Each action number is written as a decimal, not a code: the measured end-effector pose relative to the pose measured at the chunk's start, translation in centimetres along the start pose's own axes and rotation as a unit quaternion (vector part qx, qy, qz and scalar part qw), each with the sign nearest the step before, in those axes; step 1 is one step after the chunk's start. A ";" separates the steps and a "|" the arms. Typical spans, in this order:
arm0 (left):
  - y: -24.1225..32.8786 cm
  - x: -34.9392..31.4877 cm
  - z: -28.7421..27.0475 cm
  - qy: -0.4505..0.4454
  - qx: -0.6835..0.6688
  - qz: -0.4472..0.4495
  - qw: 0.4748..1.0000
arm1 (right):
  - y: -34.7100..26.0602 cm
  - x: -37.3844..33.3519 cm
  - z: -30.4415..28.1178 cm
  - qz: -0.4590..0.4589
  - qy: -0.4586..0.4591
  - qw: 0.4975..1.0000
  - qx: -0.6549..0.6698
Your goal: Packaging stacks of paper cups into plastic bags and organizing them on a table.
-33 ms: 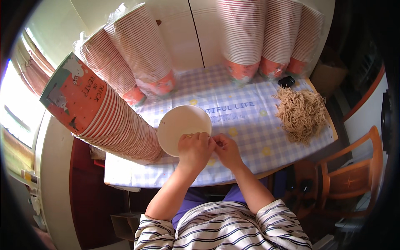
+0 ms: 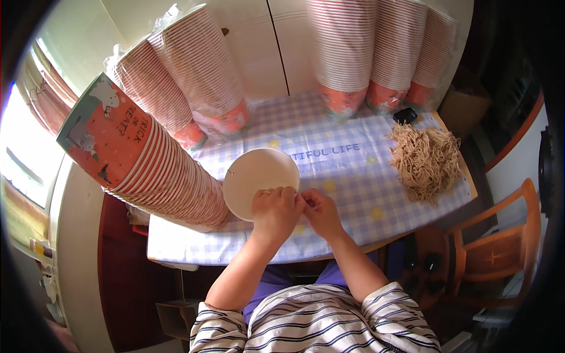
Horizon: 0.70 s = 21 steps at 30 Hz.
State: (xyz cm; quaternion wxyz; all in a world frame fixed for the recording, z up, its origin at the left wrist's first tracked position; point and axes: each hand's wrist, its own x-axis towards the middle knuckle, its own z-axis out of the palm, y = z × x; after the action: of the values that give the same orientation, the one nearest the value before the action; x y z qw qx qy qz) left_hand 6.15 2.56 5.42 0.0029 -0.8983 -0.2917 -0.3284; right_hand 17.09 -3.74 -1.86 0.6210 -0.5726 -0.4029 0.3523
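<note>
A white-lined paper bucket (image 2: 254,172) stands in front of me with its mouth facing up. My left hand (image 2: 274,212) is closed over its near right rim, fingers curled inside. Right beside it, my right hand (image 2: 322,214) is closed in a pinch against the bucket's outer edge, fingertips nearly touching the left hand. What it pinches is hidden by the fingers. A short bit of cord (image 2: 231,173) shows at the bucket's left inner wall. At the right of the table lies a loose heap of tan cords (image 2: 426,163).
A tall leaning stack of orange printed buckets (image 2: 159,159) stands close left of the bucket. Plastic-wrapped bucket stacks (image 2: 203,70) rise at the back left, and more wrapped stacks (image 2: 347,53) at the back right. A black object (image 2: 405,116) lies behind the cords. A wooden chair (image 2: 497,241) is at right.
</note>
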 end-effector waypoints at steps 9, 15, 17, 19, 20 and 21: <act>-3.1 -1.9 -7.2 -0.088 -0.114 -0.015 0.989 | -1.0 -2.0 -0.3 0.053 0.048 0.997 0.027; -5.9 -4.6 -7.2 -0.099 -0.069 0.055 0.991 | 1.6 -4.9 -0.7 0.094 -0.005 0.990 0.101; -6.2 -4.9 -6.4 -0.076 -0.091 0.050 0.992 | 0.2 -5.4 0.2 0.126 -0.016 0.989 0.081; -5.6 -4.3 -6.2 -0.049 -0.131 0.036 0.990 | -0.5 -5.4 0.8 0.156 -0.022 0.986 0.058; -5.3 -4.1 -6.1 -0.023 -0.169 0.021 0.985 | -0.2 -5.2 1.1 0.158 -0.014 0.985 0.071; -5.0 -4.0 -6.2 -0.017 -0.167 0.021 0.986 | 0.0 -4.9 1.3 0.158 -0.010 0.984 0.085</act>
State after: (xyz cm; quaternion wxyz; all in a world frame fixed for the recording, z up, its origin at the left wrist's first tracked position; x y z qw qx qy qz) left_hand -2.59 3.41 6.96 -0.1457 -0.8976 -0.2139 -0.3567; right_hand 13.83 -7.61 -2.31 0.6003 -0.5704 -0.2820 0.4846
